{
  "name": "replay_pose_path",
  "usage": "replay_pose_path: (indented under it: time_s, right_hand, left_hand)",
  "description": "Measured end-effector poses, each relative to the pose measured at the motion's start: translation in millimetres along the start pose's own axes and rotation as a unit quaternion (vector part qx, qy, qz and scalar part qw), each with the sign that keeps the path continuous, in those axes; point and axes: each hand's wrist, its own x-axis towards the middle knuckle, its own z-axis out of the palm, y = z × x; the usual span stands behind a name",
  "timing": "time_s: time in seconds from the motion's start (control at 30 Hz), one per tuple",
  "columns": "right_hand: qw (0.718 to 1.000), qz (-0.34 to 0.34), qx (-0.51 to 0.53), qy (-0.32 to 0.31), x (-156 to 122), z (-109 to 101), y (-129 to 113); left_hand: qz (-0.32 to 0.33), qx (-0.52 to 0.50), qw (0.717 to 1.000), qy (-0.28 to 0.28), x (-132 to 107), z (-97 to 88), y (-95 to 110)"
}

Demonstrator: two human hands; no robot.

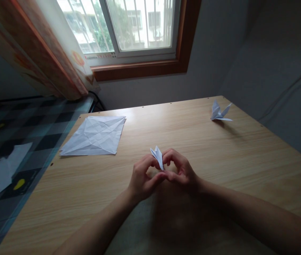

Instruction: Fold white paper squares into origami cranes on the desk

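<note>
Your left hand and right hand press together at mid-table, pinching the base of a small folded white paper figure so its pointed flaps stand free above the pale wooden tabletop.

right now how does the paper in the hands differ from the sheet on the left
The folded piece is small, folded into narrow points; the creased sheet is a large open square. The folded piece is pinched upright between left hand and right hand; the creased sheet lies flat on the table. Both are white paper.
</note>
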Motion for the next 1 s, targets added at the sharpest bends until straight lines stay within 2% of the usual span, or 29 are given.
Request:
replay_pose_path:
  time_s: [0.13,0.37,0.63,0.73,0.83,0.93,1.0]
  right_hand:
    - [1.000,0.003,-0.008,-0.011,-0.5,-1.4,-0.5]
    - [1.000,0.024,-0.004,-0.008,-1.7,-3.7,3.0]
    - [0.995,0.084,0.045,0.020,-1.9,0.9,2.3]
    - [0.984,0.132,0.070,0.098,1.2,-0.2,9.0]
    - [0.960,0.158,0.096,0.208,7.3,-6.5,21.6]
    - [0.926,0.183,0.159,0.291,14.4,-14.5,32.4]
    - [0.898,0.201,0.202,0.335,18.8,-18.6,35.6]
  left_hand:
    - [-0.003,-0.030,0.999,-0.017,-1.4,-0.4,-3.6]
    - [0.000,-0.077,0.995,-0.055,1.5,-2.6,1.4]
    - [-0.041,-0.072,0.996,-0.026,0.2,-0.2,1.8]
    - [-0.091,-0.113,0.989,0.023,1.1,-0.8,-2.4]
    - [-0.136,-0.135,0.976,0.107,4.9,-2.0,-8.9]
    - [-0.174,-0.117,0.960,0.187,10.2,-3.2,-15.0]
    - [-0.195,-0.112,0.950,0.216,13.2,-4.2,-18.6]
